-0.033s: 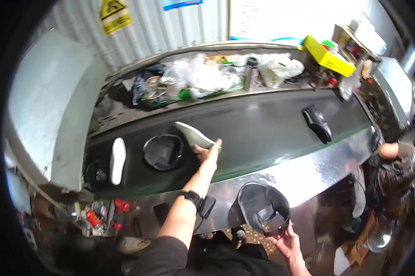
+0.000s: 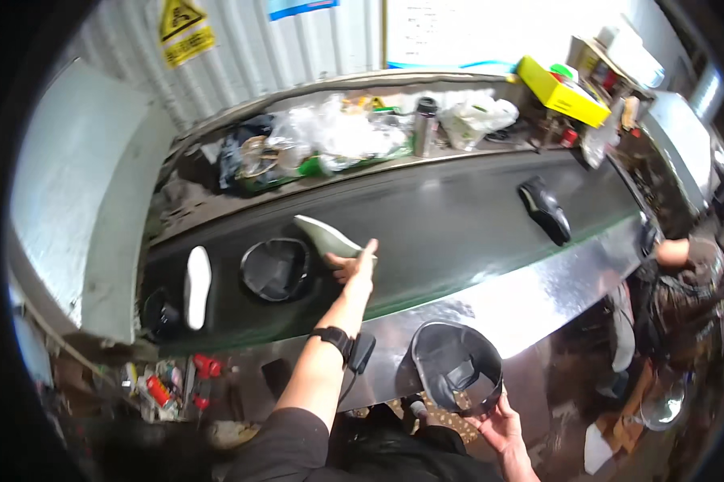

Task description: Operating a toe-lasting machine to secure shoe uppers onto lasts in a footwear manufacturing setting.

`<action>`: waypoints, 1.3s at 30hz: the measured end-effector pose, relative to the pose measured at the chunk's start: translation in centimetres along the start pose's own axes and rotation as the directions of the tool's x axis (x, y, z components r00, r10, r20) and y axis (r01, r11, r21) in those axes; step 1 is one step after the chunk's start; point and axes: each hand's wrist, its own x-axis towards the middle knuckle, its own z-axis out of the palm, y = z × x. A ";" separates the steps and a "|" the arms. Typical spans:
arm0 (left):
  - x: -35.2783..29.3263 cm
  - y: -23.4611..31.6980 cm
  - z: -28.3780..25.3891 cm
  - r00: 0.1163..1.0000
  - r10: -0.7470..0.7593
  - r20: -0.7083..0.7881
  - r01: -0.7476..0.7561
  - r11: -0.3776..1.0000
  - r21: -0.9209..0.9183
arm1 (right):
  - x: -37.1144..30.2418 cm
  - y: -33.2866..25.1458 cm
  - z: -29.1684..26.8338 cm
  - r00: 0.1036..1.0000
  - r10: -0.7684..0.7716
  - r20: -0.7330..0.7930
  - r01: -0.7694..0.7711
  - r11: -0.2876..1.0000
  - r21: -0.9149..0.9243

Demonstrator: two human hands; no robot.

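Both pinching: left hand (image 2: 355,263) grey-green piece (image 2: 326,236), right hand (image 2: 500,424) black tub (image 2: 442,363). Dark belt (image 2: 442,213), corrugated wall (image 2: 285,50) beyond.

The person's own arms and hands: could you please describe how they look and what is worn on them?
The left hand is ungloved, and a black wristwatch is strapped around that wrist. Higher up, a plain black short sleeve ends near the elbow. The right hand is ungloved too, with no watch visible, and no sleeve shows on its forearm.
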 end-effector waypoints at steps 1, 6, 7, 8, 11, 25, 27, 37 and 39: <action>-0.1 0.3 0.9 0.998 -0.018 -0.062 0.021 0.998 0.058 | -0.8 0.3 -0.3 0.999 -0.033 -0.032 0.032 0.999 -0.016; -1.6 -0.8 1.2 0.991 0.053 -0.123 -0.039 0.993 0.113 | -2.3 0.8 -2.5 0.999 -0.002 -0.051 0.008 0.991 0.131; -1.9 -1.4 0.1 0.996 0.075 -0.057 -0.070 0.994 0.089 | -2.0 0.5 -2.9 0.998 -0.032 -0.056 0.038 0.994 0.107; -2.5 -2.4 -1.6 0.994 0.081 -0.071 -0.074 0.992 0.098 | -1.4 0.1 -3.2 0.996 -0.037 0.075 0.029 0.994 0.110; -4.8 -4.7 -7.7 0.893 0.428 0.137 -0.449 0.847 0.283 | 1.0 -0.8 -3.0 0.999 -0.051 0.004 0.050 0.986 0.161; -24.7 -20.1 -10.5 -0.314 0.737 0.599 -0.910 -0.413 0.030 | 7.8 -5.3 3.8 0.994 -0.054 0.091 0.055 0.999 -0.001; -24.6 -19.8 -10.0 -0.242 0.697 0.675 -0.936 -0.351 0.026 | 7.0 -6.1 4.7 0.990 -0.137 0.017 0.139 0.979 -0.151; -12.7 -10.2 -12.8 0.600 0.093 0.795 0.244 0.925 -0.292 | 2.9 1.5 2.4 0.311 0.071 0.948 0.758 -0.621 -0.202; -10.8 -10.0 -11.7 0.711 0.024 0.703 0.139 0.975 -0.174 | 4.3 3.4 1.3 0.308 0.042 0.950 0.734 -0.646 -0.209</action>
